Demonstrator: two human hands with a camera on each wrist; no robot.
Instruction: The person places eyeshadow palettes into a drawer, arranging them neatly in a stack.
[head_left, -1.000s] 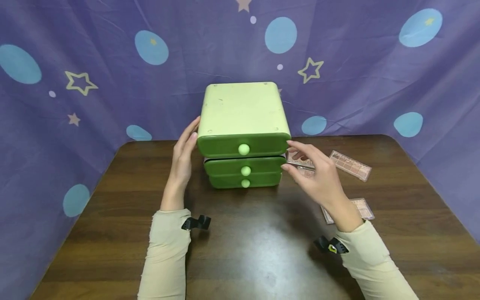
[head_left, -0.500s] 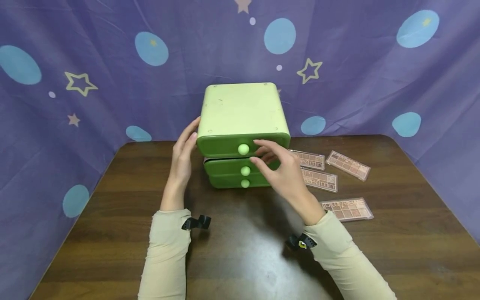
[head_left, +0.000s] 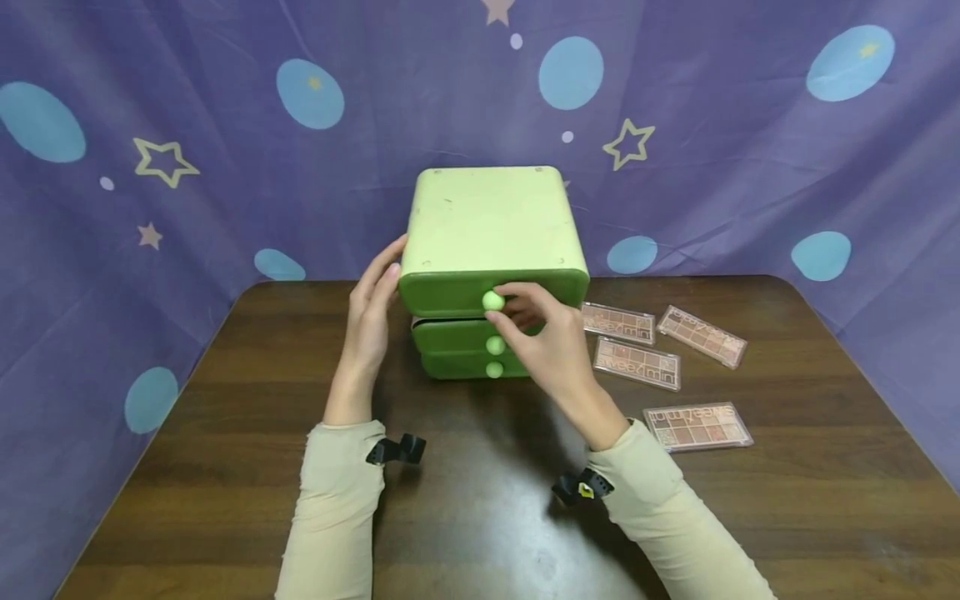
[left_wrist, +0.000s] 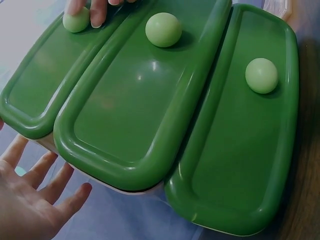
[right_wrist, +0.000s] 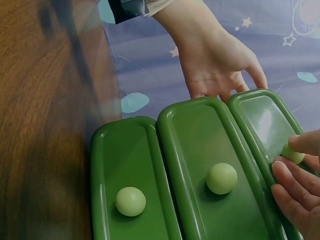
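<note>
A small drawer cabinet (head_left: 495,221) with a pale green top and dark green drawer fronts stands toward the back of the table. My left hand (head_left: 369,321) rests against its left side, fingers extended. With thumb and fingers, my right hand (head_left: 555,346) pinches the round light-green knob (head_left: 492,301) of the top drawer; that knob (right_wrist: 293,155) also shows between the fingertips in the right wrist view. Below it are the middle knob (left_wrist: 163,30) and the bottom knob (left_wrist: 261,76), both untouched. The middle drawer front (left_wrist: 125,100) stands slightly proud of its neighbours.
Several clear-lidded eyeshadow palettes lie to the right of the cabinet, one (head_left: 697,427) nearer the front and another (head_left: 702,337) farther back. A purple cloth (head_left: 225,208) with stars and blue ovals hangs behind the wooden table (head_left: 225,467).
My right hand has moved left from the cabinet's right edge, across the front, and now pinches the top knob. The left hand stays at the cabinet's side. The palettes have come into fuller view.
</note>
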